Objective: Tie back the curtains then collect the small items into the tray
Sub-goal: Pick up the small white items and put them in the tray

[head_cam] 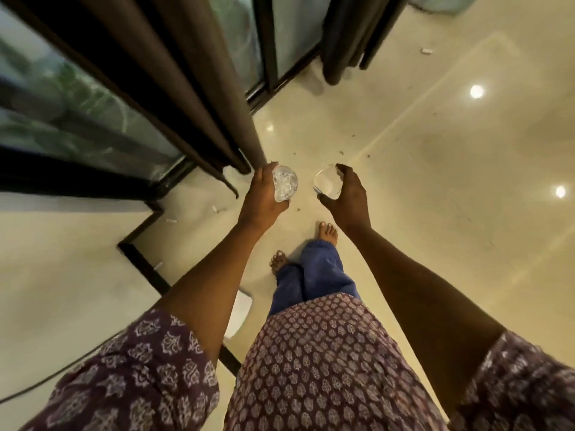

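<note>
My left hand [263,194] grips a glass [284,183] beside the curtain [186,88] — my right hand [348,194] grips another glass [326,181].

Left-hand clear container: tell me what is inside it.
The clear container gripped by the left hand holds small whitish pieces, too blurred to identify. The fingers cover its far side, so how full it is cannot be seen.

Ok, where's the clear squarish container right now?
In the head view, the clear squarish container is held in the right hand, right of centre, beside the left hand gripping a clear round container.
</note>
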